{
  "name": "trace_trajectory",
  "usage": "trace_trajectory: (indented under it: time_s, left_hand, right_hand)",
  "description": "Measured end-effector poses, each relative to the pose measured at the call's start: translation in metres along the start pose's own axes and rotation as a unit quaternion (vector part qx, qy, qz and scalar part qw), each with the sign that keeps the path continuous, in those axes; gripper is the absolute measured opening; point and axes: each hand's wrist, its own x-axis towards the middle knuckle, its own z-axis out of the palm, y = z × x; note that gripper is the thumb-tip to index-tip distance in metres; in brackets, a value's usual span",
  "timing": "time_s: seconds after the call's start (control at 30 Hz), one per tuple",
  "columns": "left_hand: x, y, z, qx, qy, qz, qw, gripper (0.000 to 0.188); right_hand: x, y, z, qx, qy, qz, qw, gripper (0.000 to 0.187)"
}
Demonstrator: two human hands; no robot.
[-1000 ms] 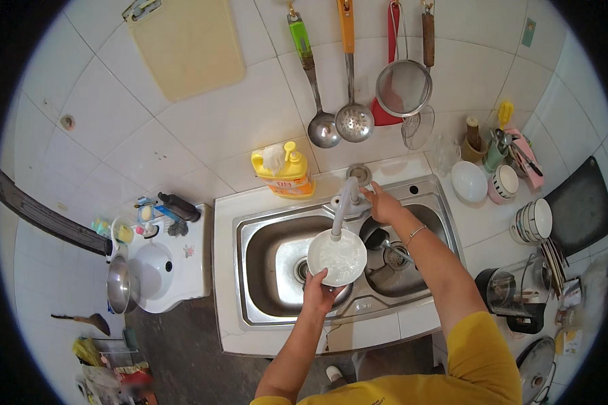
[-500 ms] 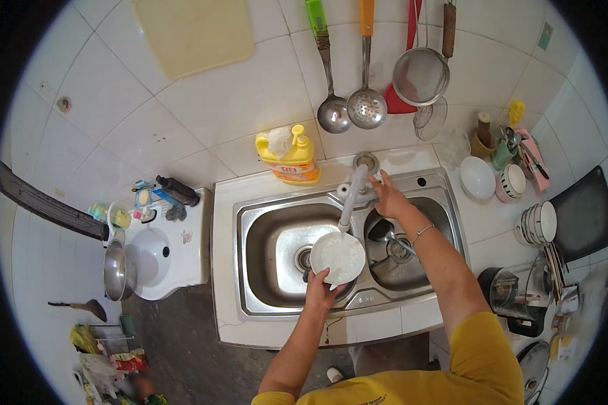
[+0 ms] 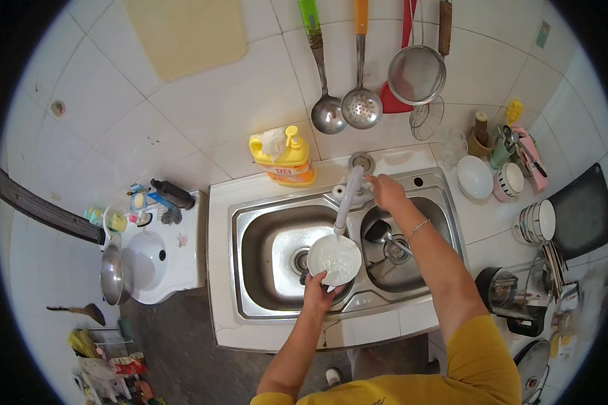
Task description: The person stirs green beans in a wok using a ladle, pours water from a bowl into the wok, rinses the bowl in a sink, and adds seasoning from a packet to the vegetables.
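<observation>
Left hand [image 3: 317,295] grasps a white bowl [image 3: 313,258] of water [image 3: 336,260] under the faucet [image 3: 348,200], over the left basin [image 3: 270,250]. Right hand [image 3: 388,193] is beside the faucet; its grip I cannot tell. Right basin [image 3: 394,279] contains a black utensil [image 3: 377,231].

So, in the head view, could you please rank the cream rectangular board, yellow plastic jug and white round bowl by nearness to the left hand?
1. White bowl, in left hand
2. Yellow jug, behind the sink
3. Cream board, wall, upper left

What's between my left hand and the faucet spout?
The white bowl, in the head view: left hand at its near side, spout at its far side.
</observation>
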Motion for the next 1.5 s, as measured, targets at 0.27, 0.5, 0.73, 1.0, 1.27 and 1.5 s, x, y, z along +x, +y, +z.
trace_trajectory:
  time_s: [0.27, 0.5, 0.73, 1.0, 1.27, 1.5]
  left_hand:
    - [-0.017, 0.012, 0.012, 0.008, -0.085, 0.011, 0.996, 0.054]
    - [-0.079, 0.03, 0.011, 0.038, -0.173, 0.02, 0.984, 0.05]
    - [-0.176, -0.001, -0.003, 0.155, -0.235, 0.019, 0.959, 0.054]
    - [-0.3, -0.129, -0.061, 0.251, -0.379, -0.137, 0.88, 0.057]
    - [-0.46, -0.291, -0.168, 0.427, -0.452, -0.278, 0.732, 0.056]
    - [-0.594, -0.434, -0.279, 0.496, -0.526, -0.361, 0.589, 0.064]
  right_hand:
    - [0.016, -0.004, 0.018, 0.026, 0.062, 0.1, 0.993, 0.032]
    - [-0.148, 0.013, 0.046, 0.346, 0.069, 0.019, 0.936, 0.088]
    - [-0.395, -0.01, -0.014, 0.428, 0.116, 0.142, 0.885, 0.072]
    - [-0.64, -0.097, -0.04, 0.453, 0.285, 0.175, 0.826, 0.041]
    - [-0.952, -0.153, 0.079, 0.358, 0.487, 0.354, 0.714, 0.048]
    - [-1.255, -0.24, 0.154, 0.26, 0.641, 0.426, 0.583, 0.047]
